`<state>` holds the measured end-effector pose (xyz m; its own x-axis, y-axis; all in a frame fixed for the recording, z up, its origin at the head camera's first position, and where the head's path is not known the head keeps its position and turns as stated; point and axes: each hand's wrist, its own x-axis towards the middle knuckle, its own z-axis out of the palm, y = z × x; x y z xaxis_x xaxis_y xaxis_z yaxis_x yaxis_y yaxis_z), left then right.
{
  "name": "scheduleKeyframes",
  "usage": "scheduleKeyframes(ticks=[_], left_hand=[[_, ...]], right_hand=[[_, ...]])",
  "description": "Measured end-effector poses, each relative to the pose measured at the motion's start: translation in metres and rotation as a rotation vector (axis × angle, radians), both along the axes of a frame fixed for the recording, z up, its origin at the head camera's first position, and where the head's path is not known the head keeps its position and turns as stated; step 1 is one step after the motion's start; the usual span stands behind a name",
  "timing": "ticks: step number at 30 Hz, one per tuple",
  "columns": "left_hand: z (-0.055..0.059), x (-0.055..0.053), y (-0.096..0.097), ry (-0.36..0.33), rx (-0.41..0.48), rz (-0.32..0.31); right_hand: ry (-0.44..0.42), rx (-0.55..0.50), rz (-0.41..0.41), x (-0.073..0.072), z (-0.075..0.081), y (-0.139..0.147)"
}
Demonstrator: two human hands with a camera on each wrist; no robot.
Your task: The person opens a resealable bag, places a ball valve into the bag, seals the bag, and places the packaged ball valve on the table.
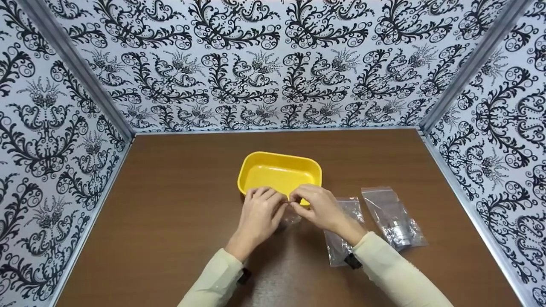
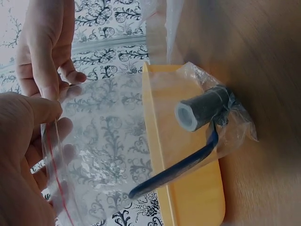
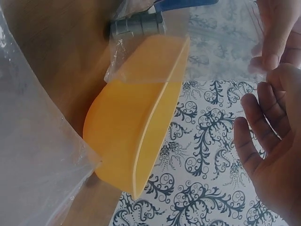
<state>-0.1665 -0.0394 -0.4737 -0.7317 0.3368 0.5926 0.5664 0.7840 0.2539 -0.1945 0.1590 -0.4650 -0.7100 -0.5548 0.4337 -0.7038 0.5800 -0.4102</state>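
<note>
A clear zip bag (image 2: 106,155) hangs between the two hands in front of the yellow tray (image 1: 277,179). Inside its lower end are a grey metal valve (image 2: 202,110) and its blue lever handle (image 2: 176,172). My left hand (image 1: 260,215) pinches the bag's red-lined zip edge between thumb and fingers. Close beside it, my right hand (image 1: 322,207) pinches the same edge with thumb and forefinger, its other fingers apart from the bag in the right wrist view. The head view mostly hides the bag behind the hands.
Two more clear zip bags lie on the brown table (image 1: 179,221) to the right. The outer bag (image 1: 381,204) holds a shiny metal part (image 1: 401,234); the nearer bag (image 1: 337,247) is partly under the right forearm. Patterned walls (image 1: 256,85) enclose the table's back and sides.
</note>
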Motion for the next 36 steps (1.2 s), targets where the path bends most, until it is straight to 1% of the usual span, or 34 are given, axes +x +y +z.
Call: scheduleKeyframes(ticks=[3, 8, 14, 21, 25, 28, 32, 36], left_hand=[[-0.001, 0.0, -0.001, -0.023, 0.01, 0.006], [0.0, -0.001, -0.003, -0.011, -0.002, -0.001], [-0.002, -0.003, -0.008, -0.055, 0.009, 0.008], [-0.005, -0.007, -0.011, -0.047, 0.039, 0.007], [-0.006, -0.008, -0.013, -0.052, 0.04, 0.001], [-0.006, -0.009, -0.015, -0.065, 0.045, -0.002], [-0.007, -0.008, -0.019, -0.092, 0.062, 0.014], [-0.009, -0.007, -0.02, -0.102, 0.063, 0.021]], right_hand=[[0.003, -0.006, -0.009, 0.001, 0.0, 0.0], [0.011, -0.024, -0.013, 0.002, 0.0, 0.0], [0.01, -0.038, -0.022, 0.002, 0.0, 0.0], [0.013, -0.041, -0.04, 0.002, -0.001, -0.001], [0.017, -0.045, -0.042, 0.002, -0.001, -0.002], [0.01, -0.042, -0.046, 0.001, -0.001, -0.001], [-0.007, -0.045, -0.065, 0.002, -0.002, 0.001], [-0.018, -0.049, -0.068, 0.002, -0.002, 0.001]])
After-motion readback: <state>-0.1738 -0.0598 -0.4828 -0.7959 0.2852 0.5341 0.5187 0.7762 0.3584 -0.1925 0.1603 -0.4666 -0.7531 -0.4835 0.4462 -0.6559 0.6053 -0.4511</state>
